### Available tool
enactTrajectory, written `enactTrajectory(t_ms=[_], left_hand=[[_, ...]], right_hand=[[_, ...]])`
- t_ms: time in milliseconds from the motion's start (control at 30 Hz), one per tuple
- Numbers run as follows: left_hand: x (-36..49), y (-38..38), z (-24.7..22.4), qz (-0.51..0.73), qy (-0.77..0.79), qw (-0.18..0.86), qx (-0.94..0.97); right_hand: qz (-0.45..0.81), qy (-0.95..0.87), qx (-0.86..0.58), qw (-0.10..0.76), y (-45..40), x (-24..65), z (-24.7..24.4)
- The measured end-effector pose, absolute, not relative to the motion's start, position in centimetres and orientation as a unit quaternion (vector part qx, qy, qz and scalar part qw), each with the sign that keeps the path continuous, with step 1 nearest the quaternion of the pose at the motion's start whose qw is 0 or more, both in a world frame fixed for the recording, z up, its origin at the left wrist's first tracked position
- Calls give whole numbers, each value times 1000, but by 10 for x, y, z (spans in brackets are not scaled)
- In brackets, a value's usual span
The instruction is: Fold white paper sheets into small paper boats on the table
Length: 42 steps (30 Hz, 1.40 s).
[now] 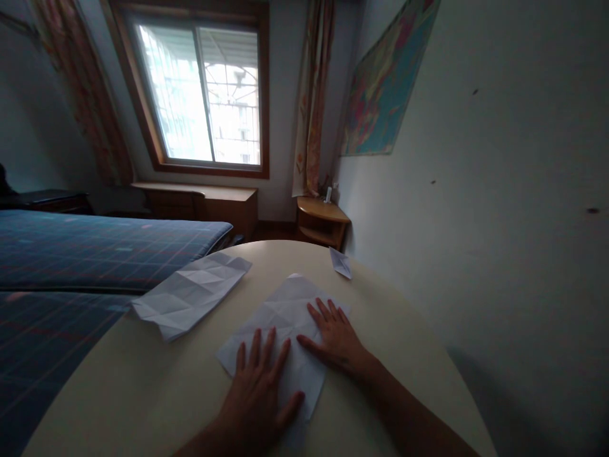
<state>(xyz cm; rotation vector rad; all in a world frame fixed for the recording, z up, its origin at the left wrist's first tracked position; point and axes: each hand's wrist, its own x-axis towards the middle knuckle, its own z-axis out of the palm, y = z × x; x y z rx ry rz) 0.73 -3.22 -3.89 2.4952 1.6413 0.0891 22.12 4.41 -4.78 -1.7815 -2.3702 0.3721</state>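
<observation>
A creased white sheet of paper [290,317] lies turned cornerwise on the round table in front of me. My left hand [259,393] rests flat on its near left part, fingers spread and pointing away. Across the right side of the same sheet lies my right hand [335,336], palm down, fingers apart and the thumb toward the middle. Fold lines cross the paper between the two hands. Part of its near corner is hidden under my left hand.
On the table's [394,381] left edge lies another creased paper sheet [195,292]. A small folded paper piece [340,263] sits near the far right edge. Beyond are a bed with a plaid mattress [109,251], a low desk [228,192] and a corner shelf [321,209]; a wall [499,254] stands on the right.
</observation>
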Motion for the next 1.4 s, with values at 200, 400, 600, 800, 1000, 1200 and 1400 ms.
enactTrajectory(t_ms=[200, 400, 600, 800, 1000, 1200, 1400], left_hand=[[14, -40, -36, 9, 462, 153, 873], [11, -34, -8, 59, 456, 212, 862], [-30, -2, -14, 120, 414, 206, 879], [-52, 24, -22, 204, 389, 117, 891], [-52, 33, -45, 126, 393, 98, 905], [-50, 34, -51, 76, 442, 67, 891], [-48, 32, -55, 78, 486, 30, 870]], right_hand=[[119, -788, -598, 80, 54, 231, -49], [136, -828, -538, 78, 59, 242, -47], [151, -859, -481, 84, 57, 241, -38], [157, -877, -446, 88, 52, 237, -31], [129, -879, -446, 108, 50, 232, -30], [114, -869, -463, 131, 40, 225, -29], [173, -861, -471, 79, 37, 227, -30]])
